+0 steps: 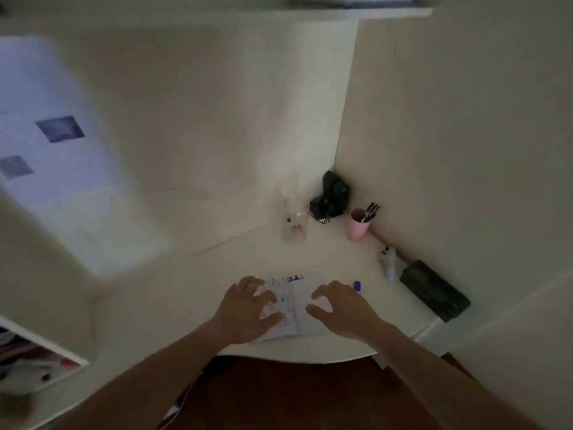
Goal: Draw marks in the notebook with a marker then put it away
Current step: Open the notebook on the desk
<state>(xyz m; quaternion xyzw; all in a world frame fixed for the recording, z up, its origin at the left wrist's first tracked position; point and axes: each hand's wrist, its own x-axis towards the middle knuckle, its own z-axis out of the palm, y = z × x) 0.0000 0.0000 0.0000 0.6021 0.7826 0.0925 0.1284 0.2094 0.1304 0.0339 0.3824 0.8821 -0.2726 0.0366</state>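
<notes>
- At the far left, below the tabletop edge, a white shelf unit (46, 346) is showing blurred soft things inside; they are too dim to name.
- Your left hand (245, 308) is resting flat on the left page of the open notebook (297, 305); its fingers (263, 294) are spreading apart over the paper and are gripping nothing.
- The notebook is lying open on the white tabletop (217, 274), near the front edge, between your two hands; dark marks are showing on the left page and along the top, too blurred to read.
- Behind the notebook, a clear glass jar (295, 223) is standing upright; just beside it, in the corner, a black object (331, 197) is leaning against the wall.
- Your right hand (341, 308) is hovering over or touching the right page, which one you cannot tell; its fingers (322, 291) are curling and held apart, holding nothing.
- The marker (357, 286) is lying on the tabletop just beside your right hand, at the notebook's right edge; only its blue end is showing.
- Further back, a pink cup (359, 226) is holding dark pens upright.
- Along the right wall, a small white object (389, 262) is lying next to a flat black case (434, 290).
</notes>
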